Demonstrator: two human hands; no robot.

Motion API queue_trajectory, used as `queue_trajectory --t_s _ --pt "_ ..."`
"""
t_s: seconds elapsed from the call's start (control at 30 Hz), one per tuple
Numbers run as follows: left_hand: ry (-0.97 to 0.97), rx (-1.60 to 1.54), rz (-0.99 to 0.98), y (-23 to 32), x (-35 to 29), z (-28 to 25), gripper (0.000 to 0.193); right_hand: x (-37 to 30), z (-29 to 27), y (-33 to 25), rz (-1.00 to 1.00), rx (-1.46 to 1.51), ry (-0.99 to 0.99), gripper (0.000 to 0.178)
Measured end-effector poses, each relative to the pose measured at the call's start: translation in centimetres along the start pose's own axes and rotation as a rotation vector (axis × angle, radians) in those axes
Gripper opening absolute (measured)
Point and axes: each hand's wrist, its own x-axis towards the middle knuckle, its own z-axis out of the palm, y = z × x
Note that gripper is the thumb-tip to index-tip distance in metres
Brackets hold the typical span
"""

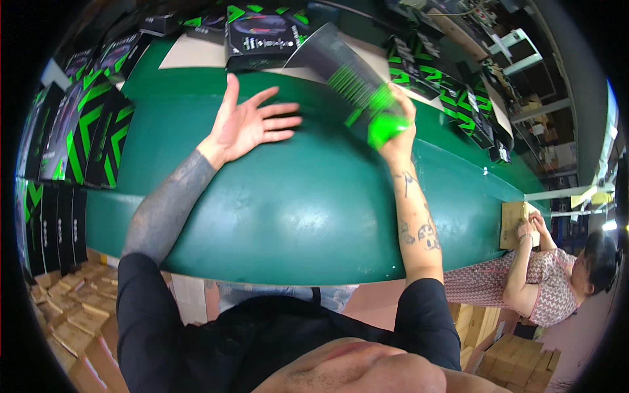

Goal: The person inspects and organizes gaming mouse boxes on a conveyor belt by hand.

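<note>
My right hand [401, 134] grips one end of a black cardboard box with bright green print [347, 75], held tilted above the green tabletop [308, 209]. Motion smears the box, so its finer details are lost. To its left, my left hand [246, 128] hovers over the table with palm showing and fingers spread, holding nothing. Just beyond both hands, a black box with green corners and a picture on its face [262, 36] rests on a strip of bare cardboard [190, 54].
Stacks of black-and-green boxes [72, 131] stand at the left edge. Several more boxes [468, 105] line the far right side. A co-worker [544, 281] at the right handles a brown carton [513, 226]. Small brown cartons [82, 314] are piled low at left.
</note>
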Motion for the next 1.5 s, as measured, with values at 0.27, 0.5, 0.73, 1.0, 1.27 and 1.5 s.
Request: queue_trajectory --t_s 0.27,0.5,0.73,1.0,1.27,1.5 --pt "0.208 0.56 0.154 -2.3 -1.1 0.7 0.081 -0.9 0.9 -7.1 0.028 -0.222 -0.208 0.05" --pt "0.26 0.722 0.249 -3.2 -1.3 0.2 0.078 1.3 3.8 -8.4 0.084 -0.28 -0.238 0.037" --pt "0.344 0.842 0.236 -3.2 -1.1 -3.2 0.079 0.6 6.2 -6.1 0.618 0.454 0.028 0.029" --pt "0.342 0.496 0.086 -2.3 -0.9 -0.3 0.069 -1.6 3.8 2.1 0.268 1.601 -0.212 0.045" --pt "0.378 0.443 0.06 -2.4 -0.5 -0.1 0.066 -0.9 2.6 -0.7 0.392 1.413 -0.229 0.051" --pt "0.393 0.505 0.048 -2.1 -0.7 -0.7 0.055 0.0 5.1 -2.6 0.494 0.468 -0.344 0.061"
